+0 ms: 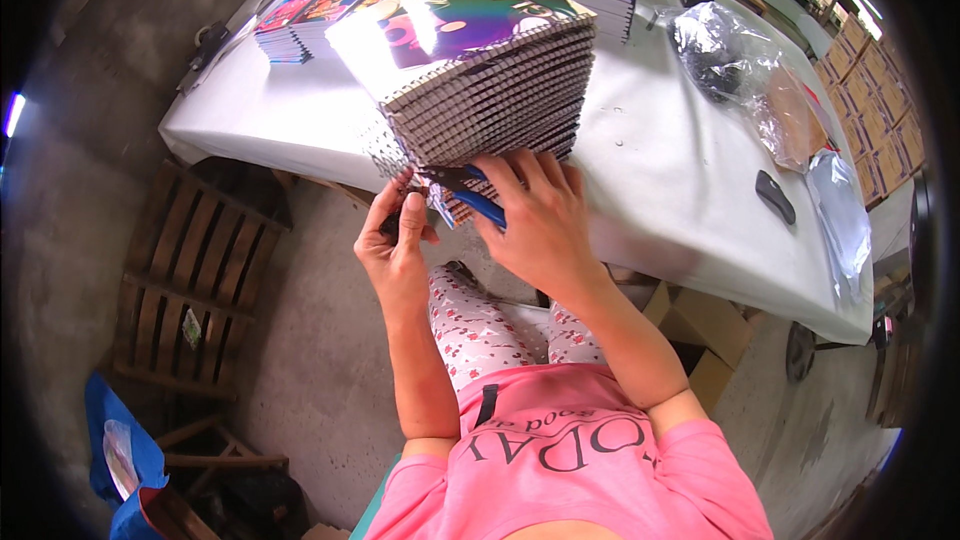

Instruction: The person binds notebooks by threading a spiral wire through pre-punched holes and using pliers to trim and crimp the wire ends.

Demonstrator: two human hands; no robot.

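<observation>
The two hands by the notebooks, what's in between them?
In the head view, blue-handled pliers lie between the left hand and the right hand, at the wire-bound bottom edge of the notebook stack.

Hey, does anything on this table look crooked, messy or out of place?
The stack of spiral notebooks leans, and its near end juts past the table edge, where the right hand works blue-handled pliers and the left hand pinches the wire. A crumpled plastic bag lies loose at the right.
</observation>
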